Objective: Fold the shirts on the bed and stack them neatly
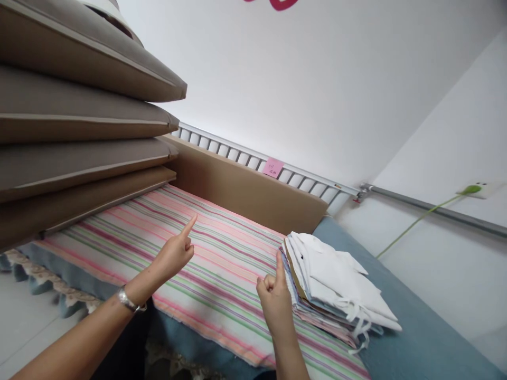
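My left hand (177,254) hovers over a striped cloth (222,285), its index finger stretched out and the other fingers curled in. Nothing is in it. To the right, my right hand (276,302) also points with its index finger, empty and with the remaining fingers bent. It is just left of a stack of folded garments (336,274), white on top with white ties hanging at the front edge. Whether the right fingertip touches the stack I cannot tell. The striped cloth lies flat on a blue-green bed cover (415,327).
Several thick grey-brown cushions (87,126) are stacked at the left. A brown board (245,190) stands against a white radiator (233,153) carrying a pink note (273,167). At right, a grey pipe (431,206) crosses the wall near a green cord (420,221) plugged into a socket.
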Action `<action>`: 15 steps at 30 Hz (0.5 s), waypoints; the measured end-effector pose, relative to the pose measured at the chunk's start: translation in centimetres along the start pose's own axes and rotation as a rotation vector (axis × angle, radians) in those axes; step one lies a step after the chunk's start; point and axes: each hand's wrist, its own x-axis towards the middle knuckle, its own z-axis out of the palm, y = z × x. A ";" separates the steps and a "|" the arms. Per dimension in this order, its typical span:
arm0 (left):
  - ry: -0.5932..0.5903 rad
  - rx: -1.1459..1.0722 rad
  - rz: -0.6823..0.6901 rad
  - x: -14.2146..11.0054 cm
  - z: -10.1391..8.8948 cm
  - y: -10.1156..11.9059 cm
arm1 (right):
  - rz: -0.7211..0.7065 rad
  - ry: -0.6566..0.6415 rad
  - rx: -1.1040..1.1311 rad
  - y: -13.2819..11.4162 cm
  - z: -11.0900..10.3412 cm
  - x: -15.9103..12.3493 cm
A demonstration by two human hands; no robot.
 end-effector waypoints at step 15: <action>-0.060 -0.013 -0.001 0.1 0.1 0.5 | 0.047 -0.063 0.043 0.0 -0.6 0.1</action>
